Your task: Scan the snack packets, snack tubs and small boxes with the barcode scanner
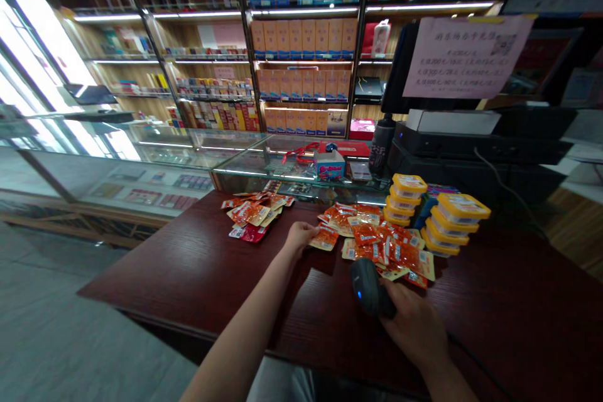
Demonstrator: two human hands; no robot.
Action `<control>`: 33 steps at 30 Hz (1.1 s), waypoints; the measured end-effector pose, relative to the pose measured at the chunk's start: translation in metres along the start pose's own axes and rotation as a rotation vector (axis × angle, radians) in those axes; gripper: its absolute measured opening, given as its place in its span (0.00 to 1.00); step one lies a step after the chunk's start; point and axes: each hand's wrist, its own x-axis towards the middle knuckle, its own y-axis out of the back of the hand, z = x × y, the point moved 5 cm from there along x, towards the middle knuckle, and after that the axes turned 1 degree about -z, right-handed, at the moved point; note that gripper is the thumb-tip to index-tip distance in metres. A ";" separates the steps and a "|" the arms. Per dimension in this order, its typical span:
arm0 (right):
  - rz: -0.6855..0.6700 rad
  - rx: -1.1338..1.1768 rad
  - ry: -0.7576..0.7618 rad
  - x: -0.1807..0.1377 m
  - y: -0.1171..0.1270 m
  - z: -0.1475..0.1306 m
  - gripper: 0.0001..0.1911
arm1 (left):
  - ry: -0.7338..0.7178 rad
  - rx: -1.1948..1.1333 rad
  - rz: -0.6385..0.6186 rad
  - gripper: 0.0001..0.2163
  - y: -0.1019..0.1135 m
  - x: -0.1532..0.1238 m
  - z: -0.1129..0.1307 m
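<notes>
My left hand (pixel 298 235) reaches across the dark red counter (pixel 198 270) and pinches an orange snack packet (pixel 325 240) at the edge of a big pile of orange packets (pixel 381 245). My right hand (pixel 414 326) grips a black barcode scanner (pixel 368 286) with a blue light, aimed toward that pile. A smaller heap of packets (pixel 254 213) lies further left on the counter.
Two stacks of yellow-lidded tubs (pixel 452 223) stand right of the pile. Behind them are a black register with a monitor and a pink paper notice (pixel 464 56). Glass display cases (pixel 188 151) and shelves of boxed goods (pixel 301 38) fill the back.
</notes>
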 end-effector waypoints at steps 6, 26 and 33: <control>-0.024 0.031 -0.021 0.004 0.003 -0.001 0.19 | -0.008 -0.422 -0.082 0.17 -0.002 -0.028 -0.008; -0.103 0.752 -0.257 0.022 0.042 -0.030 0.20 | -0.361 -0.177 0.215 0.06 0.007 -0.029 -0.004; -0.116 0.770 -0.306 0.020 0.039 -0.023 0.21 | -0.364 -0.169 0.256 0.05 0.006 -0.031 -0.005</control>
